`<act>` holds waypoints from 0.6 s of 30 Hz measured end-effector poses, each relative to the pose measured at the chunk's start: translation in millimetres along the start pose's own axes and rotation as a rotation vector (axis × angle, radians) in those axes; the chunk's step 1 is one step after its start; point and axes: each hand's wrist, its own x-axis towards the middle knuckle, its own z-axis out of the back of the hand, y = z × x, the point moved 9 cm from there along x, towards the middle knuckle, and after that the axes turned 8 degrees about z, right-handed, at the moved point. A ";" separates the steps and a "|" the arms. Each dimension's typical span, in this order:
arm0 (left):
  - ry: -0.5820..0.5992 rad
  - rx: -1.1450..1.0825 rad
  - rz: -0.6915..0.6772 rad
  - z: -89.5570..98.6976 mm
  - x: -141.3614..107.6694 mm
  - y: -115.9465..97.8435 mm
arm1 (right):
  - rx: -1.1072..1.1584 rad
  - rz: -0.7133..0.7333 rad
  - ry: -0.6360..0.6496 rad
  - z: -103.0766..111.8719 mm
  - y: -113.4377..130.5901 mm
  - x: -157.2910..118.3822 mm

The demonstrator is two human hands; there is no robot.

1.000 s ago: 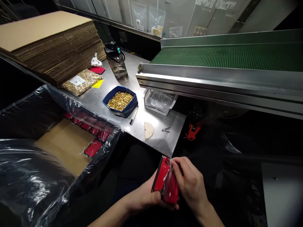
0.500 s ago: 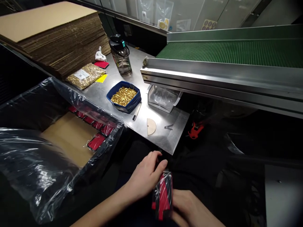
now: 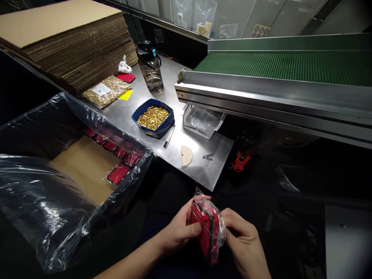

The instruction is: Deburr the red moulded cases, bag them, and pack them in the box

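A red item with black edging (image 3: 205, 232), inside a clear plastic bag, is held upright in front of my body. My left hand (image 3: 181, 228) is closed around its left side, thumb on the near face and fingers behind. On the other side my right hand (image 3: 245, 242) pinches the crumpled clear plastic (image 3: 221, 228). Similar red packets (image 3: 117, 173) lie along the right side of a carton lined with clear film (image 3: 72, 104). What kind of item the red thing is, I cannot tell.
On the metal table (image 3: 200, 176) are a blue tray of gold pieces (image 3: 154, 118), a cutter knife (image 3: 169, 137), a half-round wooden piece (image 3: 186, 156), small nippers (image 3: 207, 156), and a water bottle (image 3: 151, 69). A green conveyor (image 3: 261, 68) overhangs it; stacked cardboard (image 3: 81, 50) stands left.
The red item has turned and risen slightly, its broad face now showing. My left hand has shifted from its top to its left side, and my right hand has come up to the plastic.
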 end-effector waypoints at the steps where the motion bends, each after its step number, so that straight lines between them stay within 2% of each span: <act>1: -0.033 -0.019 -0.012 3.9 -1.1 1.2 | 0.018 -0.022 -0.010 -1.9 -3.8 0.0; 5: -0.138 0.081 -0.043 14.7 -2.6 -1.8 | 0.214 -0.169 -0.106 -1.7 -16.6 -3.2; 7: -0.182 0.166 -0.065 19.2 -3.1 -6.4 | 0.199 -0.187 -0.138 3.4 -14.7 -5.1; 10: -0.290 0.272 -0.118 26.7 -6.2 -15.5 | 0.056 -0.191 -0.088 8.3 -10.5 -5.8; 14: -0.542 0.523 -0.155 33.5 -17.4 -30.8 | -0.023 -0.224 -0.043 9.5 -15.6 -0.4; 16: -0.627 0.680 -0.140 32.4 -21.7 -37.0 | 0.000 -0.228 -0.025 5.4 -19.7 5.6; 18: -0.670 0.733 -0.140 32.9 -23.5 -41.2 | 0.085 -0.230 0.001 -1.7 -24.6 11.8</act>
